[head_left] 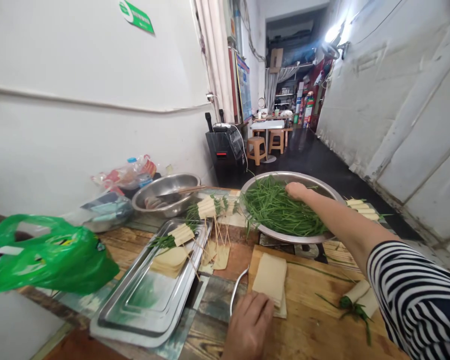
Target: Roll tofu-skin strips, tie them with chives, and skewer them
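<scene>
Right hand (pixel 296 191) is in the large metal bowl (pixel 303 240) of long green stalks (pixel 281 215), near its far side. Fingers look curled inward, tips buried in the greens; cannot tell whether they pinch any. Left hand (pixel 249 322) lies at the near end of a stack of pale sheets (pixel 270 275) on the wooden board (pixel 303 285); its fingers are bent and close together, thumb hidden, so cannot tell whether the sheets' edge is pinched or only pressed. The stack sits near the board's left edge, bowl just beyond the board. A rolled sheet (pixel 360 290) with greens poking from its end lies at the board's right side. Left of the board, a metal tray (pixel 161 332) bears more sheets and skewered rolls (pixel 181 234). Technique, as judged: stalks lie tangled, so best to take a modest pinch and draw it out along its length, lifting clear of the rim to avoid strays; a few strands already lie on the board. Left fingers should bear lightly, enough to steady the sheets without creasing or tearing them, and the top sheet should peel singly.
</scene>
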A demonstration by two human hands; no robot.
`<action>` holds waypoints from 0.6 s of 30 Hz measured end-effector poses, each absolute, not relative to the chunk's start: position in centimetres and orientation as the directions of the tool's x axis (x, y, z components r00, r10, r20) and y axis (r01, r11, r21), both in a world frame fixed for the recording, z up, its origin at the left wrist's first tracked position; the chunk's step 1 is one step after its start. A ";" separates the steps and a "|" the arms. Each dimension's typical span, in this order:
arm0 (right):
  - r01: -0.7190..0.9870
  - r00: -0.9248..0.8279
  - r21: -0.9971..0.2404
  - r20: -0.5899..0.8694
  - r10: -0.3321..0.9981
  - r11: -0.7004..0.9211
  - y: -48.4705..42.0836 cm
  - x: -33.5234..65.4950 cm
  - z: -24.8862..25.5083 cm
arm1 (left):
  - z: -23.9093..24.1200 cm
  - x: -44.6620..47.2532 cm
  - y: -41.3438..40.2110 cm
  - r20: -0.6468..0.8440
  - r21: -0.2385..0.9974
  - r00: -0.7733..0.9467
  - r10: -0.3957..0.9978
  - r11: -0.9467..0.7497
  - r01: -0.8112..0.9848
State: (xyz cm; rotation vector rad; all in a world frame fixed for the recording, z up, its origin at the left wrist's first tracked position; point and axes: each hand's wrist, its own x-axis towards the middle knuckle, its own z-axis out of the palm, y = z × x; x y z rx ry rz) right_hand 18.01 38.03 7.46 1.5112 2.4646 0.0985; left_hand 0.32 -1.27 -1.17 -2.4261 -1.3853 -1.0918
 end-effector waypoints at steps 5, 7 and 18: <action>0.841 -0.466 0.227 -0.154 0.871 0.491 37.8 18.5 9.2 | -0.8 0.5 -1.3 0.650 0.251 0.289 0.703 -0.557 0.792; 0.830 -0.480 0.240 -0.150 0.864 0.503 37.5 19.0 10.1 | -0.8 0.5 -1.4 0.645 0.256 0.290 0.707 -0.557 0.790; 0.829 -0.518 0.251 0.010 0.855 0.499 35.9 21.0 15.4 | 1.2 1.4 -1.4 0.701 0.185 0.337 0.629 -0.616 0.766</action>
